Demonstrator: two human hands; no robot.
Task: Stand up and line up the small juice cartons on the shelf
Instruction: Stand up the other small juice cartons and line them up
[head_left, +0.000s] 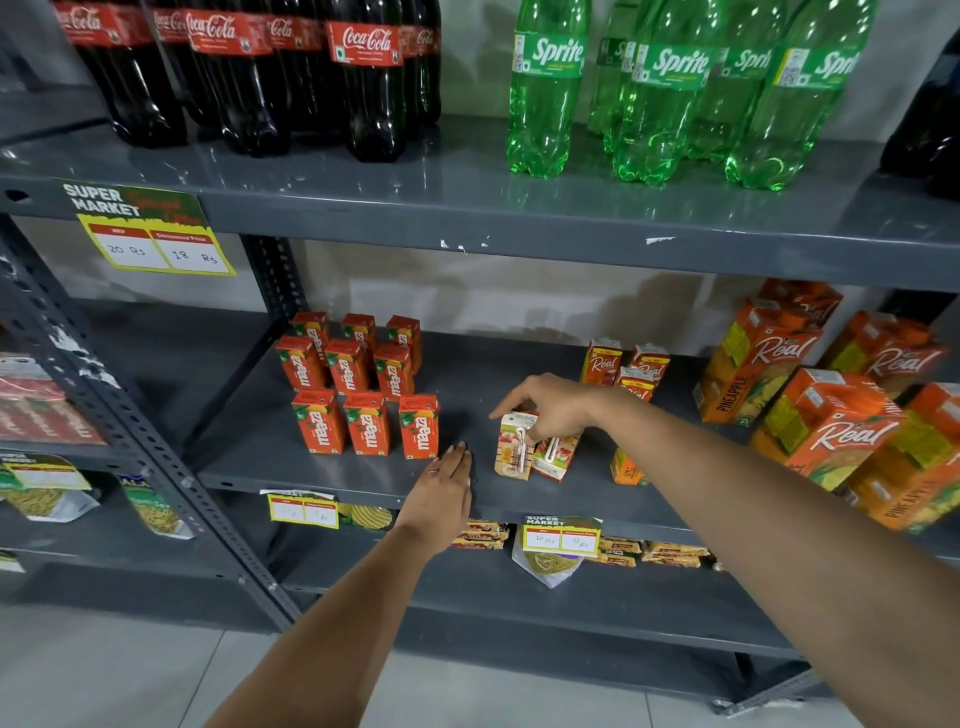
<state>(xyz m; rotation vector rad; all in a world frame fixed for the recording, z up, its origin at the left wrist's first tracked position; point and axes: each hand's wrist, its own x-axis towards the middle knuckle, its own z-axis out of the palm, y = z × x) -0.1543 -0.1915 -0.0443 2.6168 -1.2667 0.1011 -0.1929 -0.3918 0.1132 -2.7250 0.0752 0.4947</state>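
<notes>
Shelf unit: grey metal rack (519, 218), and the middle shelf (467, 488) is where it's all happening.
Top shelf: Coca-Cola bottles (363, 78) on the left, green Sprite bottles (548, 93) on the right, all upright.
Big cartons: large Real pineapple cartons (826, 426) crowd the right end of the middle shelf, several of them tilted.
Maaza block: nine small Maaza cartons (366, 423) standing in three tidy rows of three, left of centre.
Real smalls: three small Real cartons (602, 361) upright at the back, and an orange one (626, 467) lying low near the front edge.
Right hand: right hand (550, 408) comes over the top, fingers curled down onto two small juice cartons (535, 452) near the front; one stands, its neighbour leans against it.
Left hand: left hand (441, 493) flat and open, fingers stretched together, holding nothing, fingertips on the shelf between the Maaza block and the gripped pair.
Price tags: yellow tags (561, 538) hang on the shelf edges.
</notes>
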